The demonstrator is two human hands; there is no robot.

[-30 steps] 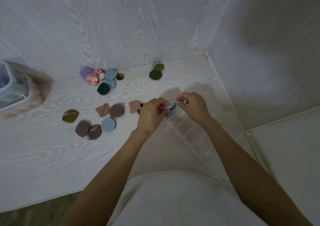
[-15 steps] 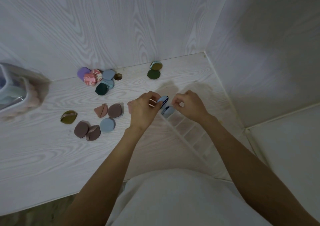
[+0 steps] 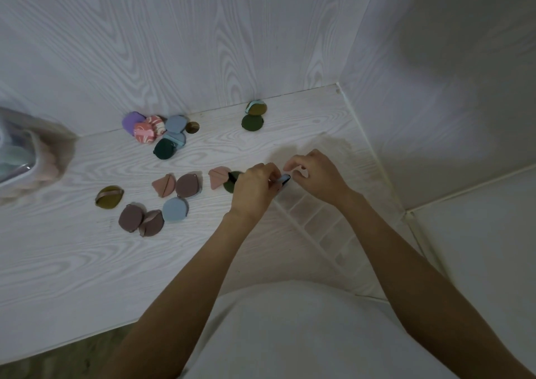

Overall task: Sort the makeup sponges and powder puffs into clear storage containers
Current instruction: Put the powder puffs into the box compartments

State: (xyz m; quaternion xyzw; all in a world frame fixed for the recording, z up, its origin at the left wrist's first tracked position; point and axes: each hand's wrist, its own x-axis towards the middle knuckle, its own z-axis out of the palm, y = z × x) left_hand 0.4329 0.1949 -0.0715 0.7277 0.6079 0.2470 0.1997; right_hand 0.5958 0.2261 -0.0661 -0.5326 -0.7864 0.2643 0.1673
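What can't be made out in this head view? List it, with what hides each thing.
- Dark green puff: mostly hidden behind the left hand.
- Blue puff pinched by the left hand: only an edge shows past the fingers.
- Clear jar: cut off by the left edge, contents blurred.
- Compartmented clear container: near end hidden by the right forearm.
- Right hand: whether it pinches anything, too small.

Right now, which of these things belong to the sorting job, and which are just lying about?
Part of the job:
- blue puff, pinched in the left hand
- right hand, beside it
- clear divided container
- loose puffs on the table
- far heap of puffs
- two green puffs
- clear bin, partly filled

Just lying about:
- white table
- wall
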